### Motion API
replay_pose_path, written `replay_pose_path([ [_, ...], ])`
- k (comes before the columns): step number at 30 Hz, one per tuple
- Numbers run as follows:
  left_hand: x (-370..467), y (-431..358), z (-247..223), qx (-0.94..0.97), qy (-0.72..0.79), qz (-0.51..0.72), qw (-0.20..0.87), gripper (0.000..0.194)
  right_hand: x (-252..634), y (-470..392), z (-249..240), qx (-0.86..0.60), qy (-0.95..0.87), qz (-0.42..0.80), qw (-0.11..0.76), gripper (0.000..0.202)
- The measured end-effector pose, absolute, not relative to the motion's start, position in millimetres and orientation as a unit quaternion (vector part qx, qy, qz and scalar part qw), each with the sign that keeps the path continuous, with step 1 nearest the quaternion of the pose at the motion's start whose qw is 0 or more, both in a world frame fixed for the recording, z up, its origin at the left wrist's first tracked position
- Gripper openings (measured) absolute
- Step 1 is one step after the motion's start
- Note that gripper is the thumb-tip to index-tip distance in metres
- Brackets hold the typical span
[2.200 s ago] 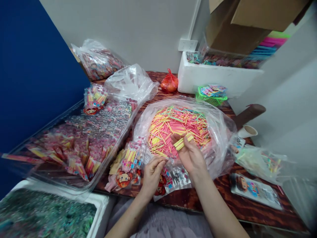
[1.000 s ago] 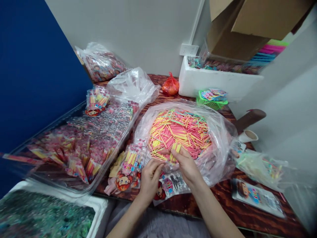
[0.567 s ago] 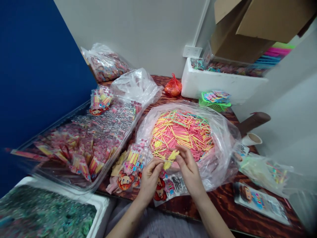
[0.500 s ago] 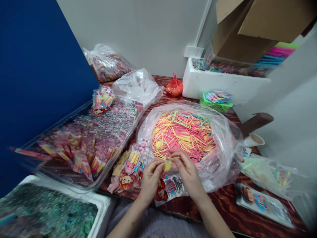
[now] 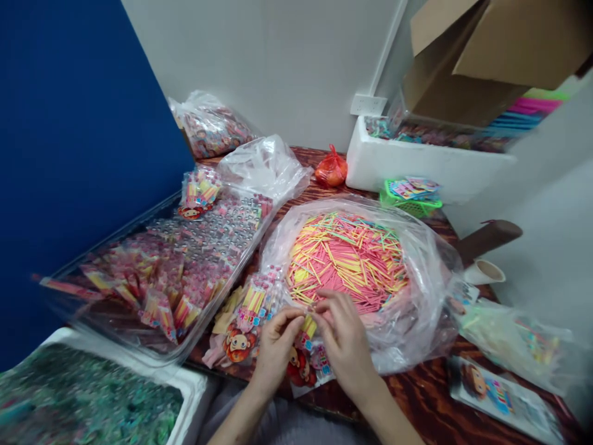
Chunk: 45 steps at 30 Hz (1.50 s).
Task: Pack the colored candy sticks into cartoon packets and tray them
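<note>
Between the fingertips of both hands is a small clear packet (image 5: 308,326) with yellow sticks inside. My left hand (image 5: 277,345) pinches its left upper edge. On the other side, the thumb and fingers of my right hand (image 5: 343,337) close on the packet's top; the exact grip is partly hidden. Just beyond the hands lies a large clear plastic bag (image 5: 428,266), opened wide, full of thin pink, yellow and green sticks (image 5: 345,262). Left of my left hand are filled packets (image 5: 252,303) with a printed cartoon head. More printed packaging (image 5: 301,371) lies under the hands.
A clear tray (image 5: 222,293) of filled packets stands at left, above a white foam box (image 5: 192,395). At the back are a red bag (image 5: 331,168), a green basket (image 5: 407,205) and another foam box (image 5: 417,164). A paper cup (image 5: 484,272) and printed bags (image 5: 504,395) lie at right.
The packet is now more upright, its printed front showing below the fingers. Both hands have come slightly lower and stay close together. The whole view has shifted a little.
</note>
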<state>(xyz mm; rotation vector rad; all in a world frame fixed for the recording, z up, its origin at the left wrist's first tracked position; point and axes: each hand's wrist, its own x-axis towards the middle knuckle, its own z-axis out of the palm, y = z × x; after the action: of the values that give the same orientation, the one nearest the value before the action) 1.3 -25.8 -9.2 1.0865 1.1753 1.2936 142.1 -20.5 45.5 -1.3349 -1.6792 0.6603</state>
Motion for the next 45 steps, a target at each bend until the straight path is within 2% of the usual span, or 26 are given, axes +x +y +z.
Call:
replay_pose_path([
  [4,-5.1,-26.8,-8.6,0.478,0.461,0.511,0.545,0.019,134.7,-25.9,47.0,-0.512,-0.706,0.266,0.411,0.018],
  [7,-16.8,-32.4,-7.9,0.521,0.459,0.451,0.561,0.025,133.1,-29.2,49.4,-0.485,-0.690,0.340,0.417,0.018],
  [9,-30.6,-35.9,-8.4,0.537,0.500,0.439,0.519,0.023,138.6,-24.9,45.4,-0.472,-0.647,0.416,0.431,0.019],
  [11,-46.7,-36.1,-11.0,0.546,0.563,0.451,0.427,0.023,152.4,-10.4,33.9,-0.490,-0.607,0.437,0.448,0.022],
  [14,-65.3,-27.2,-22.4,0.582,0.639,0.453,0.218,0.027,187.0,29.8,8.2,-0.565,-0.636,0.293,0.436,0.017],
  [16,-69.9,-17.3,-35.2,0.609,0.666,0.419,0.103,0.037,212.4,60.0,-6.8,-0.603,-0.659,0.184,0.410,0.017],
  [19,-68.9,-5.4,-55.7,0.641,0.673,0.368,0.041,0.051,238.9,89.8,-19.2,-0.618,-0.699,0.105,0.344,0.019],
  [22,-67.8,-3.7,-65.7,0.646,0.671,0.364,0.024,0.061,243.7,92.8,-24.7,-0.608,-0.721,0.108,0.314,0.018],
  [25,-68.1,-8.6,-59.6,0.644,0.673,0.363,0.026,0.065,235.0,82.0,-29.6,-0.576,-0.775,0.086,0.246,0.018],
  [29,-63.3,-13.6,-39.4,0.644,0.667,0.374,0.027,0.063,222.9,75.9,-35.1,-0.510,-0.847,0.004,0.150,0.025],
  [33,-53.8,-14.5,-24.2,0.647,0.654,0.392,0.032,0.058,220.0,83.8,-38.6,-0.443,-0.889,-0.059,0.098,0.025],
  [38,-48.0,-16.8,-15.8,0.652,0.641,0.404,0.044,0.050,223.1,91.5,-42.6,-0.408,-0.904,-0.094,0.087,0.018],
  [45,-45.0,-19.1,-12.0,0.678,0.614,0.400,0.061,0.039,226.3,87.9,-40.0,-0.434,-0.889,-0.078,0.121,0.023],
])
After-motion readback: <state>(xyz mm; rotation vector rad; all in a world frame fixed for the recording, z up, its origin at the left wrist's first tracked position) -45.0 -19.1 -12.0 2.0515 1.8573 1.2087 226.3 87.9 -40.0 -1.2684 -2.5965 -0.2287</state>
